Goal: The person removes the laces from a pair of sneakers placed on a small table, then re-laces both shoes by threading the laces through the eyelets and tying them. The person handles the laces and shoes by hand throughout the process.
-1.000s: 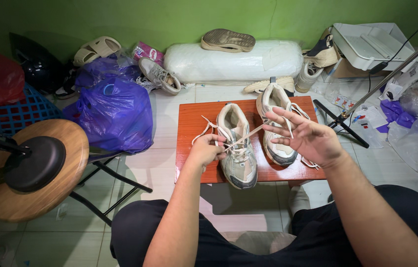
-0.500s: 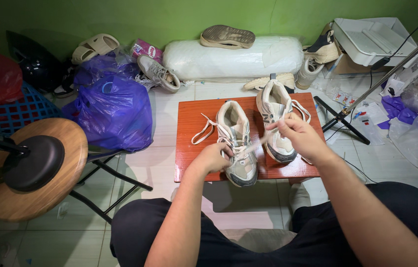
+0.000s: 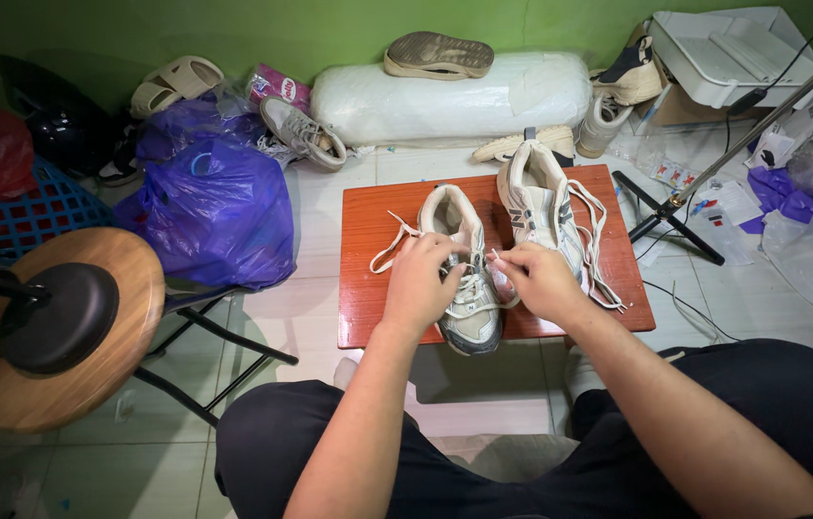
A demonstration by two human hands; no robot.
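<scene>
Red low table point(image 3: 368, 288) | both hands point(image 3: 478, 279) pinching lace point(image 3: 483, 300) on near sneaker point(image 3: 469, 317) | second sneaker point(image 3: 536, 207) beside | purple bag point(image 3: 214, 211) left

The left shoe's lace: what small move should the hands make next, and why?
Probably draw the lace snug. Both hands, left hand and right hand, meet over the left shoe pinching lace, a loop hangs slack by the right hand, and a loose end trails on the board.
</scene>
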